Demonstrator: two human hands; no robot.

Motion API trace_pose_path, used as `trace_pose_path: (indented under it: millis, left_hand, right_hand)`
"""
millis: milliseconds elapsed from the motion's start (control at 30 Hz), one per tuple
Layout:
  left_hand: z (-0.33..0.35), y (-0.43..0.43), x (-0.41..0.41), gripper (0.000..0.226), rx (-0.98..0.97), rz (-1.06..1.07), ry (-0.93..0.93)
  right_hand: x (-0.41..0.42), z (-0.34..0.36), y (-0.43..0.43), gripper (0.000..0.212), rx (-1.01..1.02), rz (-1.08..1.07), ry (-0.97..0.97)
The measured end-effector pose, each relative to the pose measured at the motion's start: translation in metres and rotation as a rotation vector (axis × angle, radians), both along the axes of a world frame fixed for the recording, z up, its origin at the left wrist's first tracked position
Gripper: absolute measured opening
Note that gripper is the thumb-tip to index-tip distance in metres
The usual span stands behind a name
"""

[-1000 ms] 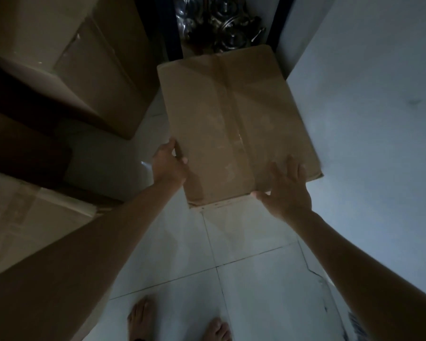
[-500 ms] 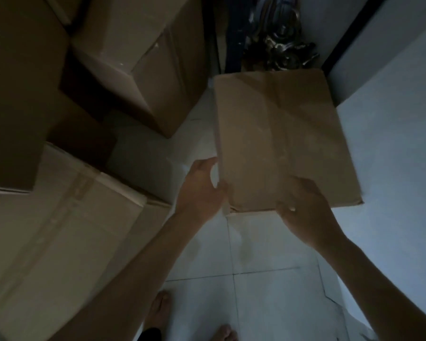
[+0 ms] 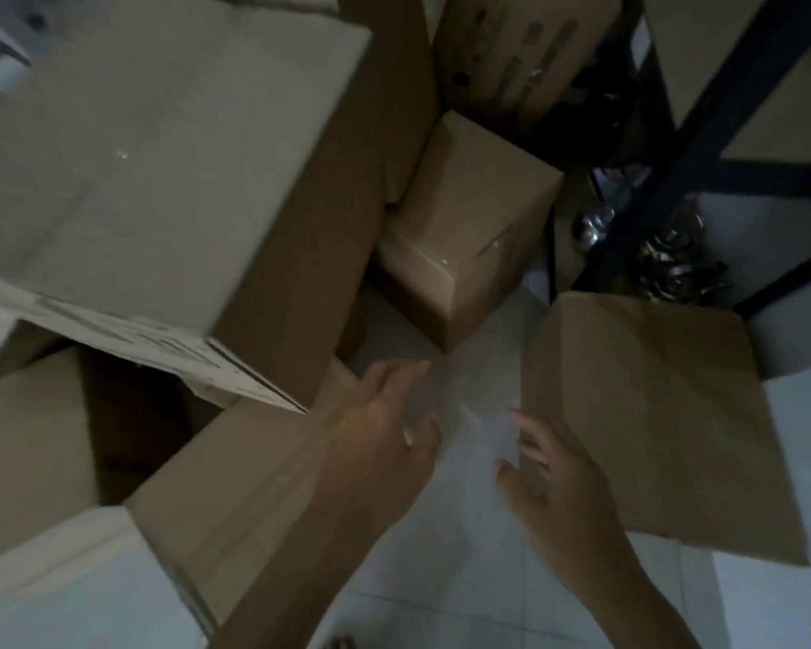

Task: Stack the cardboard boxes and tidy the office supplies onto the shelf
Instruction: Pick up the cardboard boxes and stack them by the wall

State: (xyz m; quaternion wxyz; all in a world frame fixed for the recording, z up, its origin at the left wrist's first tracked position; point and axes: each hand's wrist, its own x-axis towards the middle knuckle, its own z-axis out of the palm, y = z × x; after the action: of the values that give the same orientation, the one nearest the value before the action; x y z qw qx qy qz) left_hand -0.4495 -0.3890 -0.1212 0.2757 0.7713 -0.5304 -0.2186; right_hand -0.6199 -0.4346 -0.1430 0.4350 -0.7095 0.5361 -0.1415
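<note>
While the head view is dim and motion-blurred, the layout is readable. Left hand (image 3: 385, 428) hangs over the tiled floor (image 3: 441, 578) in the gap between the boxes, fingers straight and loosely spread, nothing in it. Right hand (image 3: 563, 489) is lower and further right, fingers splayed, also holding nothing; its fingertips sit right at the left edge of the cardboard box (image 3: 651, 414), and I cannot tell if they touch it or are just short of it. That box is at right, top face toward the camera, its far edge near the foot of the dark shelf frame (image 3: 675, 180). Shiny metal hardware (image 3: 675, 260) is piled behind the box, at the base of the frame. A small box (image 3: 469, 227) stands at centre, tilted as seen from here, well apart from both hands. A large box (image 3: 160, 156) fills the upper left, raised above the others, black print along its near edge. Below it a taped box (image 3: 235, 484) lies at lower left, just beside the left forearm. A printed box (image 3: 511, 49) stands at top, behind the small one. Pale board shows on the shelf at top right, detail too dark to read.
</note>
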Motion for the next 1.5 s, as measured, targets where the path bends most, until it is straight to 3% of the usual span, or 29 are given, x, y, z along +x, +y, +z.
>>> trace_pose_path:
  millis: [100, 433, 733, 933, 1100, 1367, 1500]
  left_hand:
    - [0.037, 0.009, 0.041, 0.055, -0.073, -0.016, 0.011]
    - [0.127, 0.015, 0.166, 0.042, -0.331, -0.095, 0.023]
    - [0.136, 0.005, 0.278, 0.048, -0.206, -0.060, -0.156]
    - [0.115, -0.010, 0.352, 0.055, 0.037, 0.159, -0.421]
    - [0.114, -0.024, 0.373, 0.068, 0.203, 0.358, -0.235]
    - [0.118, -0.024, 0.358, 0.084, 0.164, 0.418, -0.258]
    - [0.114, -0.012, 0.346, 0.089, 0.173, 0.411, -0.140]
  right_hand:
    - [0.041, 0.031, 0.000, 0.047, -0.016, 0.059, -0.050]
    - [0.178, 0.107, -0.017, 0.041, -0.011, 0.054, -0.229]
    - [0.254, 0.118, -0.021, 0.057, -0.184, 0.088, -0.001]
    - [0.276, 0.111, -0.025, 0.063, -0.098, 0.035, -0.080]
    - [0.280, 0.114, -0.033, 0.075, -0.036, 0.012, -0.124]
    - [0.262, 0.104, -0.036, 0.074, 0.015, -0.078, -0.067]
    - [0.244, 0.100, -0.024, 0.078, 0.035, -0.113, -0.077]
